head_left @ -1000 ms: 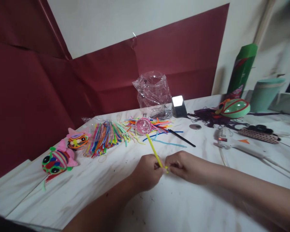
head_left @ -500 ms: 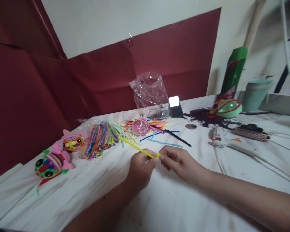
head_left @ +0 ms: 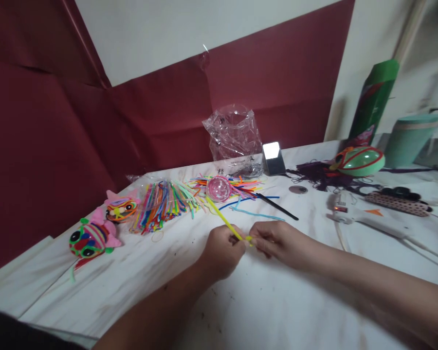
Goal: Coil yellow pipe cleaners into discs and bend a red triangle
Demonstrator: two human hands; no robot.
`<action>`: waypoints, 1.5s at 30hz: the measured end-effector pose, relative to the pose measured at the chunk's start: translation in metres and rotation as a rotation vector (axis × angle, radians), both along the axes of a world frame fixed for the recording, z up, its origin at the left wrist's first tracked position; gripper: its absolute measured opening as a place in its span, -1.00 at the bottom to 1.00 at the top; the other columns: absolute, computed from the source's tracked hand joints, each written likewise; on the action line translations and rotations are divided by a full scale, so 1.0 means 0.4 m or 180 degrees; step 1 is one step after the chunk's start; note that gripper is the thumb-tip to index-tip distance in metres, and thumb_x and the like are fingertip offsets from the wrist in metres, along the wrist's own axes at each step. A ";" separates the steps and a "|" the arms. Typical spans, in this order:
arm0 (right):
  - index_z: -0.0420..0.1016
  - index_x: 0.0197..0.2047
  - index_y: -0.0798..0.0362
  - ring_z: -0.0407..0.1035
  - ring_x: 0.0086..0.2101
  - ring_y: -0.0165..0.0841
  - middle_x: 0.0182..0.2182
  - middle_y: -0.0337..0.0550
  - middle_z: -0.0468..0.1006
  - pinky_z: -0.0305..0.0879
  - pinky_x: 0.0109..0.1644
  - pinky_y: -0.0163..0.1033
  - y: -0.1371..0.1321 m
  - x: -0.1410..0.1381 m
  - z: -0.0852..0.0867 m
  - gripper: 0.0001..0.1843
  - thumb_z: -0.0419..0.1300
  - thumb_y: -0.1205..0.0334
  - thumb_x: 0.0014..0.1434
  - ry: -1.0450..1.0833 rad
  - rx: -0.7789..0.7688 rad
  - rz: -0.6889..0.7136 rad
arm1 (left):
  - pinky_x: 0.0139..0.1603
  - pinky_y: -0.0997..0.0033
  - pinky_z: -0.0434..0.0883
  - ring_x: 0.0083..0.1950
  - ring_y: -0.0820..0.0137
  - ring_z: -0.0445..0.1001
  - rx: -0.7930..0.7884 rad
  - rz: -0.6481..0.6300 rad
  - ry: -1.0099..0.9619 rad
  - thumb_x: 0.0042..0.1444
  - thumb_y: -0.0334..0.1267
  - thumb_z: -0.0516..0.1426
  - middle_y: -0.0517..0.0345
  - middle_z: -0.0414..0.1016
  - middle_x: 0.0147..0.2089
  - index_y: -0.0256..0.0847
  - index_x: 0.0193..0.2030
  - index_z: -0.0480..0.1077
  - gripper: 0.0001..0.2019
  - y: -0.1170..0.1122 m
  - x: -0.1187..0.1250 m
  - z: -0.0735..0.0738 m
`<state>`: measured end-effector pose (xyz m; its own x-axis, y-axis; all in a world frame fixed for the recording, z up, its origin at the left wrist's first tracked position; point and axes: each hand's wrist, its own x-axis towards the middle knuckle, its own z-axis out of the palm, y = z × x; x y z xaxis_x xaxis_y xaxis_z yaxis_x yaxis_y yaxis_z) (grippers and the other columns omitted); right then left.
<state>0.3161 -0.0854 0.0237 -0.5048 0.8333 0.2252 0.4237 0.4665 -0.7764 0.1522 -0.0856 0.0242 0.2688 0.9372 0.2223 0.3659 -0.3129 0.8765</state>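
The left hand (head_left: 222, 253) pinched the yellow stem (head_left: 224, 218) above the table (head_left: 277, 306), free length slanting far and left, apparently steadying it for the right hand (head_left: 275, 239), closed on the near end.

The one head-worn camera looks forward and down across the worktop (head_left: 295, 306) from its near side. The left hand (head_left: 224, 250) and right hand (head_left: 275, 242) sit close, below centre; the maroon sheet (head_left: 277, 82) fills the distance, its top edge slanting.
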 end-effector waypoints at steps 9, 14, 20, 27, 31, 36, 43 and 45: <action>0.26 -0.42 0.07 0.26 -0.56 -0.46 -0.57 -0.26 0.38 0.18 -0.40 -0.32 -0.006 -0.027 -0.023 -0.79 -0.01 0.13 0.16 0.1160 -0.0270 -0.0265 | -0.53 0.54 0.16 -0.58 0.54 0.18 -0.0298 0.0239 -0.0977 -0.15 -0.32 0.10 0.29 0.26 -0.65 -0.26 -0.56 0.28 -0.92 -0.008 0.017 -0.014; 0.23 -0.43 0.04 0.26 -0.57 -0.44 -0.60 -0.29 0.37 0.17 -0.41 -0.31 0.005 -0.016 -0.031 -0.78 -0.04 0.13 0.18 0.0967 -0.0157 -0.0369 | -0.58 0.56 0.08 -0.60 0.57 0.11 -0.0337 0.0225 -0.0785 -0.16 -0.31 0.10 0.33 0.20 -0.66 -0.29 -0.52 0.32 -0.92 0.014 0.007 -0.016; 0.22 -0.44 0.04 0.25 -0.57 -0.44 -0.60 -0.29 0.36 0.16 -0.42 -0.31 0.006 -0.020 -0.032 -0.79 -0.05 0.14 0.18 0.0929 -0.0058 -0.0438 | -0.57 0.56 0.10 -0.58 0.56 0.12 -0.0264 0.0176 -0.0727 -0.14 -0.30 0.11 0.32 0.20 -0.64 -0.29 -0.51 0.33 -0.92 0.018 0.003 -0.016; 0.21 -0.45 0.03 0.26 -0.58 -0.43 -0.62 -0.29 0.37 0.14 -0.46 -0.33 -0.004 -0.010 -0.024 -0.80 -0.06 0.17 0.17 0.0389 0.0019 -0.0437 | -0.41 0.51 0.23 -0.48 0.49 0.27 0.0333 0.0327 -0.0299 -0.11 -0.35 0.09 0.24 0.30 -0.57 -0.28 -0.51 0.35 -0.95 0.009 0.003 -0.009; 0.23 -0.45 0.04 0.24 -0.60 -0.43 -0.65 -0.30 0.38 0.12 -0.47 -0.33 -0.007 -0.006 -0.012 -0.86 -0.02 0.22 0.12 0.0005 0.0049 -0.0448 | -0.34 0.48 0.26 -0.42 0.44 0.34 0.0628 0.0181 0.0051 -0.13 -0.38 0.09 0.17 0.37 -0.50 -0.29 -0.52 0.38 -0.94 0.006 -0.005 0.000; 0.22 -0.48 0.05 0.27 -0.61 -0.44 -0.67 -0.29 0.38 0.15 -0.45 -0.31 -0.003 -0.010 -0.006 -0.76 -0.01 0.10 0.13 0.0555 -0.0522 -0.0294 | -0.43 0.50 0.23 -0.50 0.49 0.27 0.0072 -0.0051 -0.0371 -0.12 -0.32 0.09 0.23 0.29 -0.58 -0.29 -0.51 0.35 -0.92 0.010 -0.009 0.001; 0.24 -0.50 0.07 0.26 -0.62 -0.48 -0.64 -0.32 0.37 0.20 -0.41 -0.29 -0.004 -0.026 -0.008 -0.66 0.14 -0.04 0.00 0.1675 -0.1182 -0.0187 | -0.47 0.53 0.17 -0.52 0.53 0.21 -0.0289 -0.0249 -0.0843 -0.13 -0.34 0.09 0.29 0.25 -0.61 -0.28 -0.59 0.33 -0.90 0.011 0.000 -0.003; 0.23 -0.49 0.07 0.26 -0.62 -0.48 -0.63 -0.31 0.37 0.21 -0.41 -0.29 -0.008 -0.031 -0.009 -0.67 0.15 -0.03 0.00 0.1780 -0.1169 -0.0185 | -0.49 0.54 0.16 -0.53 0.54 0.21 -0.0274 -0.0201 -0.0847 -0.14 -0.35 0.09 0.29 0.25 -0.61 -0.28 -0.59 0.33 -0.91 0.007 0.001 -0.003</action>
<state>0.3039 -0.0885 0.0202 -0.3465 0.9281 0.1364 -0.0720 0.1186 -0.9903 0.1525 -0.0829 0.0232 0.2701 0.9389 0.2132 0.1014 -0.2480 0.9634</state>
